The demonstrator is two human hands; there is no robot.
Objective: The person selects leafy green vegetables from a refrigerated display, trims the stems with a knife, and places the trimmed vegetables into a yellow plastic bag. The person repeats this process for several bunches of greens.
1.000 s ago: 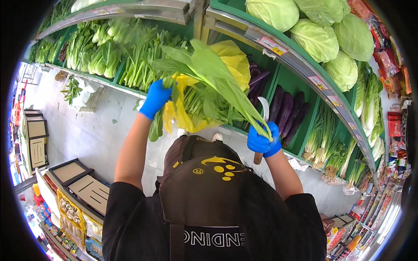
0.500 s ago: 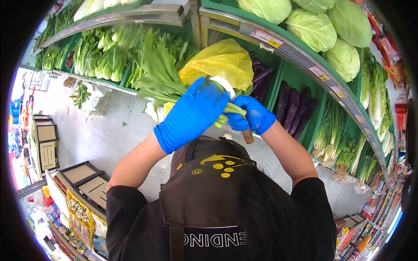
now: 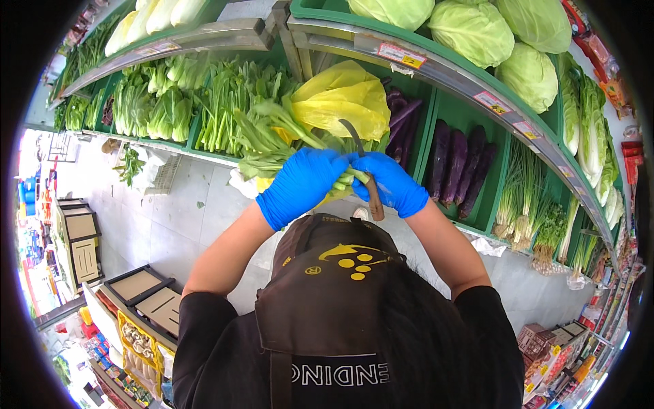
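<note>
My left hand, in a blue glove, is closed around a bunch of leafy greens. The leaves spread up and to the left, while the cut-looking stem ends stick out on the right side. Close beside it, my gloved right hand grips a knife by its brown handle. The thin, dark, curved blade points up and away, between the two hands. Part of the grip and the stems is hidden by fingers. Just beyond lies a crumpled yellow plastic bag, on the shelf by more greens.
Green crates along the shelf hold bok choy, purple eggplants and spring onions. Cabbages fill the upper tier, whose metal rail juts above. A white basket stands on the tiled floor at left.
The greens and my left hand have come lower. In my right hand the knife has turned, its blade now edge-on instead of showing broad and bright. The view has shifted slightly.
</note>
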